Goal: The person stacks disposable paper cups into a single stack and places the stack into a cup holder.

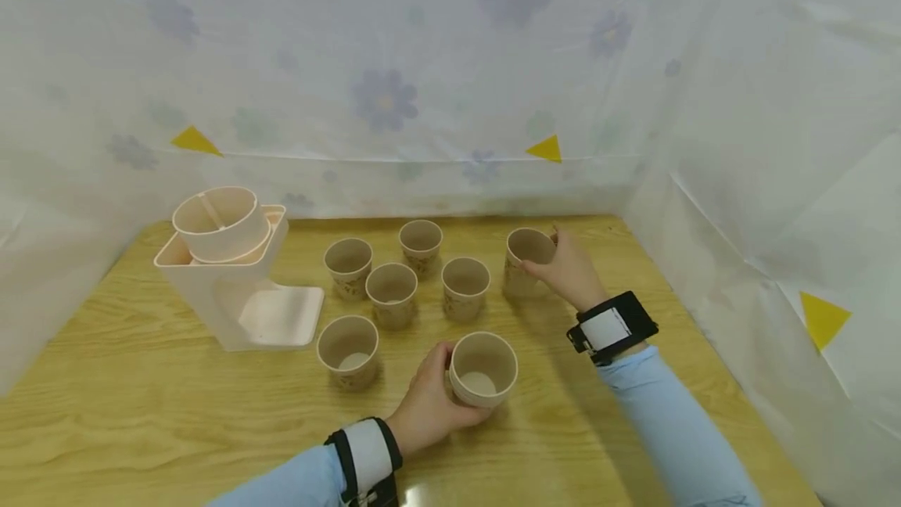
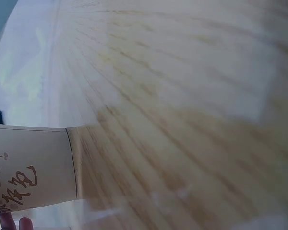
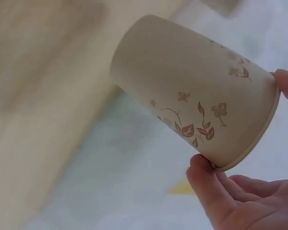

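Note:
My left hand [image 1: 431,407] grips a beige paper cup [image 1: 482,366] near the front of the table, its mouth facing up toward me. In the left wrist view brown brush writing and a flower print show on that cup [image 2: 33,167], with fingertips [image 2: 8,221] along its lower side. Farther back on the right, my right hand [image 1: 572,271] pinches another paper cup [image 1: 521,276] at its rim. The right wrist view shows this cup [image 3: 197,96] with brown leaves and flowers, thumb and fingers at opposite sides of the rim.
Several more paper cups stand upright mid-table, among them a front left cup [image 1: 348,352] and one close to my right hand's cup [image 1: 465,292]. At the left is a cream plastic holder [image 1: 232,296] with a round container [image 1: 221,233] on top. White sheeting [image 1: 422,61] encloses the wooden table [image 1: 176,421].

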Demonstrator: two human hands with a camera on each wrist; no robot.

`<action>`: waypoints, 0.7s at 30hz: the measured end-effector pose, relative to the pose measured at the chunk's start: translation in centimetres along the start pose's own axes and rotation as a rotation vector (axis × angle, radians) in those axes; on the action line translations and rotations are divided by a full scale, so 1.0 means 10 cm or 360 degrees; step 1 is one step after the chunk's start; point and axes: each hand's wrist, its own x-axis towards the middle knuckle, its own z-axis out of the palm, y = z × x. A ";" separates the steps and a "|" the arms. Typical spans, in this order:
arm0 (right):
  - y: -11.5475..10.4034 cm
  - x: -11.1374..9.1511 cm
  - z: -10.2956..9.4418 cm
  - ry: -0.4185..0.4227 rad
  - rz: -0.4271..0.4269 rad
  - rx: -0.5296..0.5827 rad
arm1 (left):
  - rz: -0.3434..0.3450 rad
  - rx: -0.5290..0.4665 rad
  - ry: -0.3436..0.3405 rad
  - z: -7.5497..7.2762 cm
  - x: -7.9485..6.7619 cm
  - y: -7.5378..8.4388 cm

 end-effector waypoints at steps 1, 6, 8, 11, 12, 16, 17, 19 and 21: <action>-0.08 -0.06 -0.08 0.0001 -0.0036 0.0031 | 0.0003 -0.0005 0.0000 0.00 0.00 0.00; -0.49 -0.44 -0.46 -0.0153 -0.0386 0.0236 | 0.0028 0.0007 -0.0004 -0.01 0.01 -0.01; -0.60 -0.60 -0.56 -0.0257 -0.0605 0.0242 | 0.0038 0.0009 -0.0010 -0.01 0.01 -0.01; -0.68 -0.77 -0.61 -0.0432 -0.0875 0.0179 | 0.0041 0.0004 -0.0027 -0.01 0.01 -0.03; -0.69 -0.81 -0.60 -0.0495 -0.0930 0.0163 | 0.0036 0.0002 -0.0032 -0.01 0.01 -0.03; -0.67 -0.86 -0.48 -0.0723 -0.0971 0.0160 | 0.0029 0.0006 -0.0035 -0.01 0.01 -0.04; -0.65 -0.86 -0.44 -0.0754 -0.0975 0.0191 | 0.0026 0.0005 -0.0035 -0.01 0.01 -0.04; -0.61 -0.84 -0.39 -0.0761 -0.0989 0.0235 | 0.0025 0.0002 -0.0034 -0.01 0.01 -0.04; -0.57 -0.81 -0.35 -0.0731 -0.1014 0.0268 | 0.0020 -0.0001 -0.0041 -0.01 0.01 -0.03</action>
